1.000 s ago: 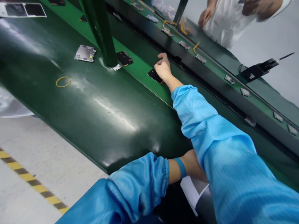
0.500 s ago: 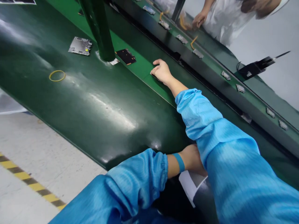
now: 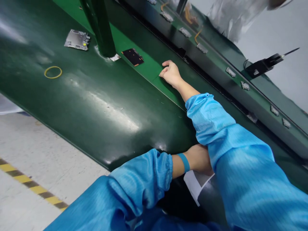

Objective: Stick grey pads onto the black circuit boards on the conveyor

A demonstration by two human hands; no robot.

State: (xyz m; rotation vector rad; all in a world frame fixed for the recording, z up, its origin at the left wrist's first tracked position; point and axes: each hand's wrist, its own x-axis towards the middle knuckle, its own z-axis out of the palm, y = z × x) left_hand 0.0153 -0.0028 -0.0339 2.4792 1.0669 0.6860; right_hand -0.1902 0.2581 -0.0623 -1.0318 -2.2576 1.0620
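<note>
My right hand (image 3: 171, 74) hovers over the bright green strip (image 3: 151, 70) with bent fingers; the thumb and another fingertip stand apart. I make out nothing between them, though the underside is hidden and dark. Up the strip from its fingertips lies a thin black board (image 3: 133, 57) with copper-coloured corners. My left hand (image 3: 198, 158), with a blue band at the wrist, rests by the near table edge. Its fingers are covered by my right sleeve (image 3: 216, 128). Just below it a white sheet-like piece (image 3: 192, 186) shows; whether the hand touches it I cannot tell.
A silver metal-plated board (image 3: 77, 40) and a yellow ring (image 3: 53, 72) lie on the dark green table (image 3: 96, 106). A green post (image 3: 99, 29) rises beside the strip. Small parts (image 3: 231, 72) line the raised ledge, with a black tool (image 3: 264, 65) nearby.
The black board has shifted along the strip, away from the post and closer to my right hand. The view has moved slightly. The co-worker's hand at the top has left the view.
</note>
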